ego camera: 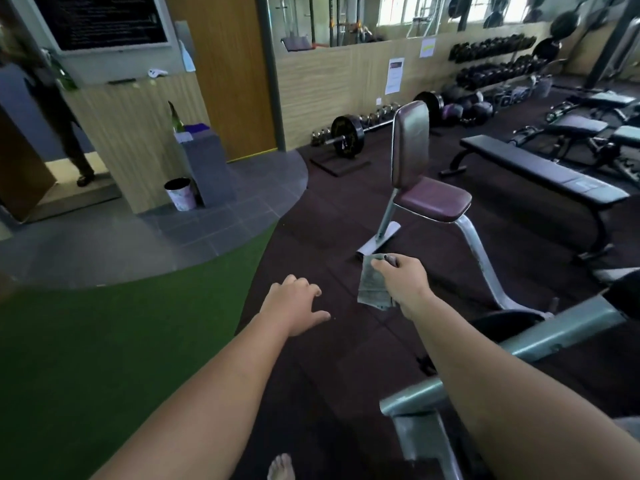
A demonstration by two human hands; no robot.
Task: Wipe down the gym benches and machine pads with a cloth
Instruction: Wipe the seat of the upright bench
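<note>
Now carrying folded grey cloth (372, 289) gripped in right hand (403, 282), left hand (294, 303) slack, empty. Probably next: reach maroon padded seat (433, 200), wipe.

The dark rubber floor (329, 220) carries a seated bench (433, 202), flat bench (540, 171) and barbell (346, 136).

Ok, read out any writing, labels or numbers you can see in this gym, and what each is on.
Nothing can be read.
Dark wall board: rows of pale text, blurred.
White paper notice on the wood-panelled wall: too small.
Yellow-green sheet beside it: blurred.
Pale label on the long black flat bench: too small.
</note>
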